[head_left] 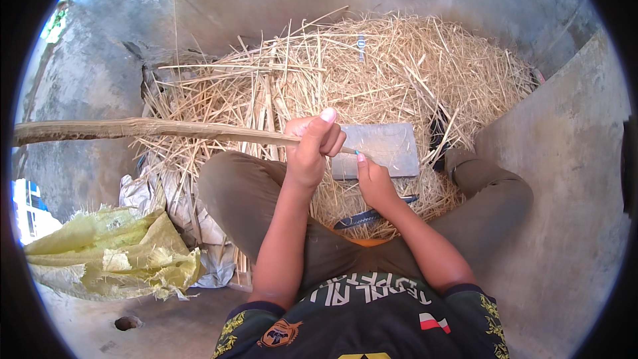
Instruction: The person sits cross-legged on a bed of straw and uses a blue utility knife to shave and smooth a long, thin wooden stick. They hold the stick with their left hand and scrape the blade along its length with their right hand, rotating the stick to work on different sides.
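Observation:
A long, slightly crooked wooden stick (pixel 199 131) reaches in from the left rim, roughly level. My left hand (pixel 310 149) is wrapped round it close to its thin end, thumb raised. Just beyond, my right hand (pixel 377 183) is closed at the stick's tip, its thumb pressed forward. A tiny teal spot shows by that thumb; whether the fingers grip the tip or a small tool is hidden. Beneath both hands a flat grey slab (pixel 392 159) lies on the straw, with thin shavings or straw bits on it.
Straw (pixel 425 66) is heaped ahead of my crossed legs, with a wristwatch (pixel 361 48) on it. A dark, long strap-like object (pixel 365 218) lies near my lap. Left of me are a torn yellow sack (pixel 126 252) and pale crumpled sheeting (pixel 216 252). A concrete wall (pixel 558 159) rises at right.

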A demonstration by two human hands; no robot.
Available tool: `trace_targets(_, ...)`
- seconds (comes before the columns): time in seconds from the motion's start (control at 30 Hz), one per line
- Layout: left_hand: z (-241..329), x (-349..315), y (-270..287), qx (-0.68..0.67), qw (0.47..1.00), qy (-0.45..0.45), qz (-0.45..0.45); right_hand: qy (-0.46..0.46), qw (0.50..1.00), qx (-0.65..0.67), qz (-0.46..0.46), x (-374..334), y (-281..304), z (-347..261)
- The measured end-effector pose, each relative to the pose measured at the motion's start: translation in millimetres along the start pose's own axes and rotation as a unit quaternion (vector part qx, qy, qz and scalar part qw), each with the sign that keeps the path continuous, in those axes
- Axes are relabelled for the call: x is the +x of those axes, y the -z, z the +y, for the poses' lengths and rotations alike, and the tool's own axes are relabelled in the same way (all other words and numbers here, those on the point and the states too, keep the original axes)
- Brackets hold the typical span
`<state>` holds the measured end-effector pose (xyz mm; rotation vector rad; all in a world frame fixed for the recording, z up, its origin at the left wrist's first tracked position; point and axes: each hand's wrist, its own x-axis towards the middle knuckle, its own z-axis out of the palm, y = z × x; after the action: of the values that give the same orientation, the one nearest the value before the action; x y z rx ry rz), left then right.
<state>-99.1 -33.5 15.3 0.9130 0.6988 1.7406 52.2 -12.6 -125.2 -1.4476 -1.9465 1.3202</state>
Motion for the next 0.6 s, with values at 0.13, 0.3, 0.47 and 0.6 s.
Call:
trace_targets(0.13, -1.4, 1.1, 1.3, 0.000, 0.998, -0.020, 0.061, -0.011, 1.000, -0.011, -0.014, 0.3, -2.0, -2.1)
trace_targets(0.3, -2.7, 3.5, -1.3, 0.032, 0.989, -0.053, 0.131, -0.005, 1.000, -0.019, -0.011, 2.5, -7.1, 3.2)
trace_targets(0.47, -1.3, 2.0, -2.4, 0.047, 0.982, -0.065, 0.172, -0.003, 0.999, -0.052, -0.014, 4.1, -8.9, 8.9)
trace_targets(0.6, -1.3, 0.8, -3.6, 0.067, 0.979, -0.053, 0.187, -0.013, 0.997, -0.071, -0.014, 5.9, -9.5, 16.3)
